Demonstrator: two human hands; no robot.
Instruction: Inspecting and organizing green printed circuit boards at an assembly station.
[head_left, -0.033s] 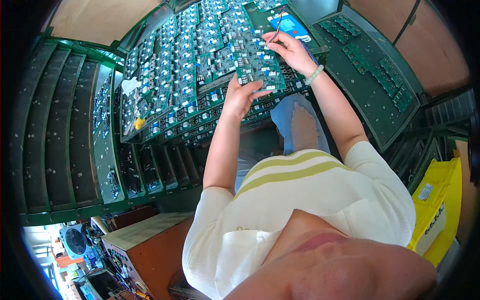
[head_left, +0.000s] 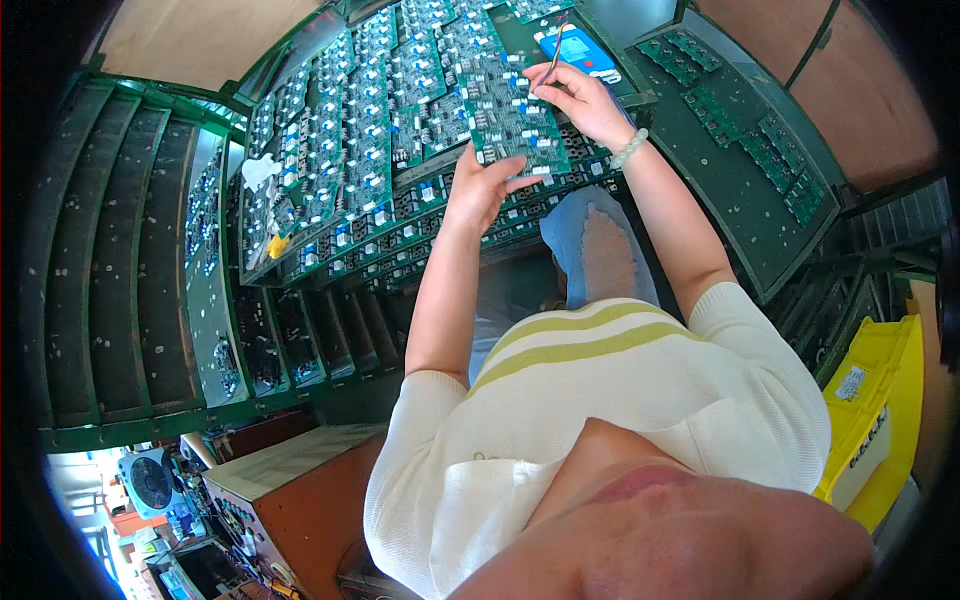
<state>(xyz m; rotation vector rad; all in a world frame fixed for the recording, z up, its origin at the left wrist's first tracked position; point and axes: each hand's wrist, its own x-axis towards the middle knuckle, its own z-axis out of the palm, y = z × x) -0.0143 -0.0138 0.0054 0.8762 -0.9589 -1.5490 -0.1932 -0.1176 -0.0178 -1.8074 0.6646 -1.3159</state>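
hardly a shift here: the left hand (head_left: 480, 187) pinches the green circuit board (head_left: 515, 125) by its near end over the other boards (head_left: 350, 120), the right hand (head_left: 587, 102) pinching a thin stick (head_left: 553, 66), work seemingly continuing.

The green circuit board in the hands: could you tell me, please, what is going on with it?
A person's left hand grips the near end of a green circuit board, with the thumb on top. The right hand pinches a slim reddish item near the board's right edge; whether it touches is unclear. Similar boards lie in rows to the left, and a blue device lies beyond the right hand.
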